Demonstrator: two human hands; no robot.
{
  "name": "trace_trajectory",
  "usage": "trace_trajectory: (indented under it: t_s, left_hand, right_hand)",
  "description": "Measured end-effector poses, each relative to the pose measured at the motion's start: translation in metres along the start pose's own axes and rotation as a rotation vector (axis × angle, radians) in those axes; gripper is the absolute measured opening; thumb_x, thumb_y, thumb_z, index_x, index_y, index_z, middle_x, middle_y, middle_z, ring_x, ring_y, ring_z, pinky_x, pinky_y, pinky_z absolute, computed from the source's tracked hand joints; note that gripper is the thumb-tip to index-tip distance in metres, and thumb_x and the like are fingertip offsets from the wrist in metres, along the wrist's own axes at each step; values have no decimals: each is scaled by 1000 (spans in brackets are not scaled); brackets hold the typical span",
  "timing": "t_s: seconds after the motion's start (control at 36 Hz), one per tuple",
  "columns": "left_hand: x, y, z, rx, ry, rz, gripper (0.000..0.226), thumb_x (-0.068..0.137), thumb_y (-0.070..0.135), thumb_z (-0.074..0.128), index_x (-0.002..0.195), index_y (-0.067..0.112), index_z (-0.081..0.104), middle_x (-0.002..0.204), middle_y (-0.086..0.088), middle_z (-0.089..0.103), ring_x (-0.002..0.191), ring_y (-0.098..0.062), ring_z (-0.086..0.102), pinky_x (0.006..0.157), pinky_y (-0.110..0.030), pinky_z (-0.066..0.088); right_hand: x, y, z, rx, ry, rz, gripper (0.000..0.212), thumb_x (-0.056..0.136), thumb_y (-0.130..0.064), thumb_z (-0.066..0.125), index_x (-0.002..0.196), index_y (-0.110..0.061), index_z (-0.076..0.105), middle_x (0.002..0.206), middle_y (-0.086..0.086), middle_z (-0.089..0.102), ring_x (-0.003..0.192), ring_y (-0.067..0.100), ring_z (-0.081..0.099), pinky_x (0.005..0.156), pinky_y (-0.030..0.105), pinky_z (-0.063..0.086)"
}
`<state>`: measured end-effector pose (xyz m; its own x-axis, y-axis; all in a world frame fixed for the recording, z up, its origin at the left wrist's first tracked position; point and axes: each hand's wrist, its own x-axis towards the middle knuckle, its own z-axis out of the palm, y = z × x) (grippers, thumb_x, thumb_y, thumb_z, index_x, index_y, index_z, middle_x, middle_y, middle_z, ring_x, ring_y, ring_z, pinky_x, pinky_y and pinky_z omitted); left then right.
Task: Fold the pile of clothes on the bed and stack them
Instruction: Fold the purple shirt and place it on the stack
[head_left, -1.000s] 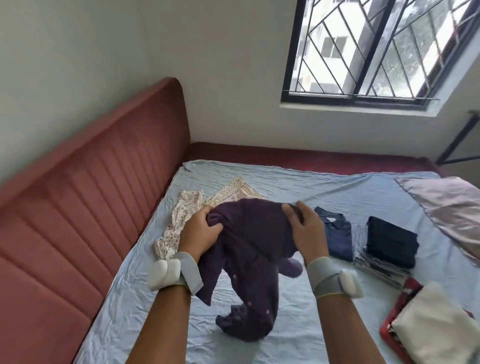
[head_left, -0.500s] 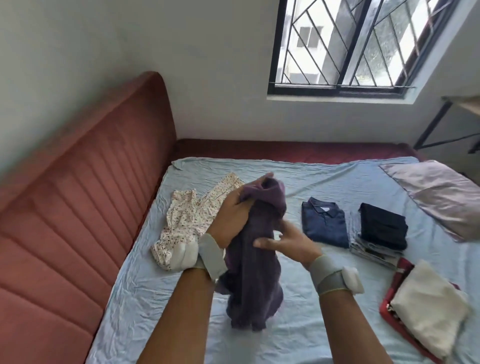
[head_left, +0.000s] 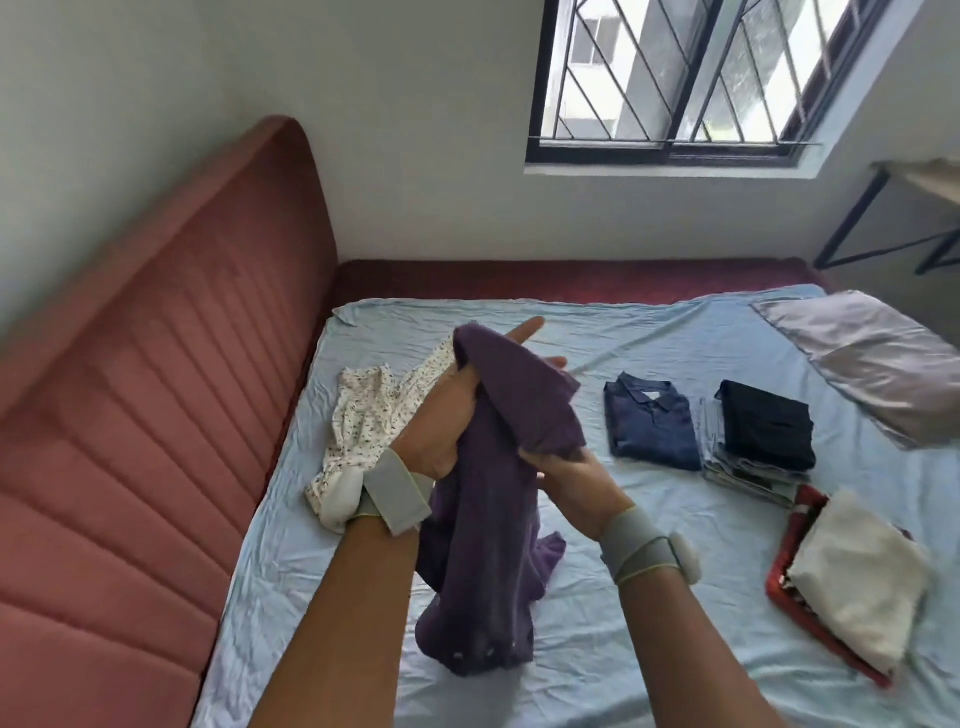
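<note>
Mostly hidden: the left hand (head_left: 447, 415) sits under the purple garment (head_left: 493, 509) at frame centre, fingers straight, two fingertips poking out past the cloth's top edge, thumb pressed on the fabric that drapes over the palm. Right hand (head_left: 569, 475) just right of centre pinches a lower fold of the same garment; its fingertips are buried in cloth, so the exact grip is hard to read. Garment is held above the bed (head_left: 649, 613), its tail hanging down toward the sheet at lower centre; cannot tell if the hem touches. Small snaps show near that hem. Garment type unclear.

Grey wristbands with white modules on both wrists. Left band partly covers the floral garment (head_left: 363, 415), unfolded on the sheet at centre left, its far end hidden behind the left hand.

Right of centre: folded navy shirt (head_left: 652, 421), collar up; just beside it a folded black item (head_left: 766, 423) on top of a greyish stack (head_left: 748, 470), contents of that stack not readable. Lower right: cream folded piece (head_left: 857, 577) on a red patterned one (head_left: 784, 577), blurred. Grey pillow (head_left: 872, 358) at right edge, cut off.

Sheet is light blue and wrinkled. Padded reddish headboard (head_left: 156, 415) fills the left side, matching bed frame runs along the far edge. Pale walls; barred window (head_left: 670, 78) at upper right, cropped at top. Black-legged table (head_left: 893, 218) at far right, mostly out of frame.
</note>
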<state>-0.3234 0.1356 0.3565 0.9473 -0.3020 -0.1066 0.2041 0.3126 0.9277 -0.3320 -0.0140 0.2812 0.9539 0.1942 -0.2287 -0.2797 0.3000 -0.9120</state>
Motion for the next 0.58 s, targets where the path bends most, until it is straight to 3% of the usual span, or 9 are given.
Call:
trace_trajectory:
  t_s: [0.06,0.11,0.17,0.25,0.33,0.44,0.53,0.58]
  left_hand:
    - [4,0,-7,-31,-36,46,37,99,43,44,129,32,61,127,-12,64,119,-27,60,104,-43,46]
    - [6,-4,-15,82,91,84,35,101,42,42,127,31,63,123,-6,67,114,-22,64,97,-38,52]
    - [11,-7,-21,195,245,73,36,97,46,49,119,24,67,117,-5,70,103,-19,67,92,-38,53]
    - [19,-14,-29,342,376,38,20,97,28,52,110,20,64,111,-4,69,101,-18,65,95,-38,50]
    - [22,-15,-30,504,98,166,40,88,28,57,128,26,52,137,1,54,122,-14,53,106,-30,41]
    - [21,-13,-18,367,-230,173,68,72,45,58,136,22,49,139,-6,55,126,-16,53,106,-28,42]
    - [22,-10,-5,287,-195,168,62,78,55,60,132,24,55,130,-3,61,119,-12,58,99,-24,46]
    - [26,-8,0,459,-146,145,47,81,54,64,122,32,60,117,7,67,107,-3,63,89,-18,49]
  right_hand:
    - [4,-6,1,-46,76,-65,26,85,13,55,93,-10,65,77,-6,73,74,7,66,70,22,55]
    - [4,-16,3,-126,109,-152,30,88,13,52,89,-13,65,74,-9,72,72,3,65,77,27,54]
    - [5,-27,0,-217,218,-216,32,90,13,49,80,-15,62,68,-7,68,65,2,60,72,29,52]
    - [10,-39,-7,-546,418,-381,23,89,2,55,71,-12,58,70,0,60,70,11,53,69,33,43]
    - [10,-47,-9,-885,424,-492,6,85,0,59,82,-1,64,74,5,59,73,18,51,67,28,33]
    - [7,-51,2,-1053,266,-535,11,81,-4,58,87,-5,68,72,12,65,68,18,52,63,32,40]
    - [7,-55,7,-1073,140,-548,11,75,-16,56,79,-14,66,67,1,63,65,10,52,62,33,43]
    - [7,-63,8,-1110,151,-541,12,77,-12,56,81,-8,66,67,5,62,63,15,50,61,28,40]
